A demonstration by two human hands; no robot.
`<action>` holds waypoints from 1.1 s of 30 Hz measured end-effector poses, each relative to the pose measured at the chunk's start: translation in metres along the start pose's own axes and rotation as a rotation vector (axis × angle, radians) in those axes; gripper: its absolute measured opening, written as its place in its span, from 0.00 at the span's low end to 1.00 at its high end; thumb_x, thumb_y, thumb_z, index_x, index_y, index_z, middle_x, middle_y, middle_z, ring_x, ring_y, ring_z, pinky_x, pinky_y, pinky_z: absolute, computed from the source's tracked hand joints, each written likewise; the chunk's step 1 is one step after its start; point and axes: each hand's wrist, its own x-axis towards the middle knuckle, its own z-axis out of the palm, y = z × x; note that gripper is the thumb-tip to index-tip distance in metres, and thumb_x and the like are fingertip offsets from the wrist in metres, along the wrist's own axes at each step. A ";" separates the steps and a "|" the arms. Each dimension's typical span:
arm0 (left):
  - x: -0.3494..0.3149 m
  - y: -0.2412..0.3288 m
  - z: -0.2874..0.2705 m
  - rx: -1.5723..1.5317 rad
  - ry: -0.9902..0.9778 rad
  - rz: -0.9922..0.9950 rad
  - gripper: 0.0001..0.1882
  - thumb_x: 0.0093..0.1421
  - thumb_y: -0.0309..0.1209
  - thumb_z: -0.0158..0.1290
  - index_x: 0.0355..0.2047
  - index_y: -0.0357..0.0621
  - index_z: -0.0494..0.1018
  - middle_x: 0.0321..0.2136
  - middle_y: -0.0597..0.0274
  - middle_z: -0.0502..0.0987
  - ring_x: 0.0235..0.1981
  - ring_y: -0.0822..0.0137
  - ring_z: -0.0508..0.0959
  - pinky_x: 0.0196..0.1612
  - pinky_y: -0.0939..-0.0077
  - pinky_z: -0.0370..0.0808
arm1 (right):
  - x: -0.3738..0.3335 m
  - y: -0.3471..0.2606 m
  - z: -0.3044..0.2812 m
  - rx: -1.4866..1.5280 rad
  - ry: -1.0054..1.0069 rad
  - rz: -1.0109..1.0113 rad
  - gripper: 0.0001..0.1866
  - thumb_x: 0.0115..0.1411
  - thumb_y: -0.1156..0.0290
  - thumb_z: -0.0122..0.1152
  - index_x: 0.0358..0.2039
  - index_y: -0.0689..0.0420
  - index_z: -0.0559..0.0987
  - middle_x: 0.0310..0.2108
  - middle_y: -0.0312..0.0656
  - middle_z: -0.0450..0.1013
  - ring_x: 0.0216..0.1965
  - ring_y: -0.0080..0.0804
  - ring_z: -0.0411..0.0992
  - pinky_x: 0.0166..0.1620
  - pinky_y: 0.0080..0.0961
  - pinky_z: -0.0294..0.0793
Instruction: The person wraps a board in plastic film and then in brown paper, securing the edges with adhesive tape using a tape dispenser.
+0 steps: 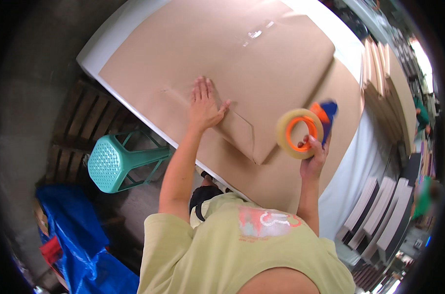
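Observation:
A broad sheet of brown paper [154, 54] covers most of the table, and a brown paper-wrapped flat package [276, 73] with a folded, pointed near end lies on it. My left hand [206, 109] rests flat on the paper beside the fold, fingers stretched out. In my right hand [314, 156] is a tape dispenser [325, 113], orange and blue, carrying a large roll of clear tape [287, 128]. My fingers wrap around it from the near side, above the package's right edge. Shiny tape pieces [254, 34] stick to the package's far part.
A green plastic stool [107, 164] stands left of the table, near wooden pallets [83, 115]. Blue tarp [75, 230] lies at the lower left. On the right are stacked brown boards [391, 93] and thick pale slabs [379, 210]. People in green are farther right.

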 end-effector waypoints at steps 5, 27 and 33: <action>0.020 -0.043 -0.042 -1.032 -0.258 0.022 0.43 0.60 0.61 0.20 0.60 0.33 0.47 0.62 0.51 0.49 0.64 0.57 0.46 0.64 0.68 0.42 | 0.039 -0.009 0.130 -0.986 -0.631 -0.517 0.27 0.38 0.78 0.62 0.44 0.50 0.77 0.50 0.42 0.62 0.39 0.34 0.72 0.40 0.27 0.73; 0.047 -0.052 -0.030 -1.961 0.117 -0.488 0.11 0.61 0.34 0.48 0.35 0.38 0.72 0.29 0.62 0.74 0.32 0.70 0.75 0.33 0.76 0.75 | 0.026 0.029 0.137 -1.363 -0.805 -0.581 0.24 0.42 0.71 0.64 0.44 0.47 0.76 0.46 0.45 0.67 0.38 0.45 0.72 0.39 0.36 0.74; 0.041 -0.029 -0.031 -1.505 0.457 -0.142 0.21 0.49 0.21 0.58 0.44 0.46 0.68 0.42 0.62 0.68 0.44 0.67 0.70 0.35 0.75 0.75 | 0.053 0.041 0.176 -1.527 -0.901 -0.557 0.21 0.42 0.68 0.64 0.41 0.48 0.77 0.44 0.42 0.68 0.34 0.43 0.73 0.33 0.35 0.74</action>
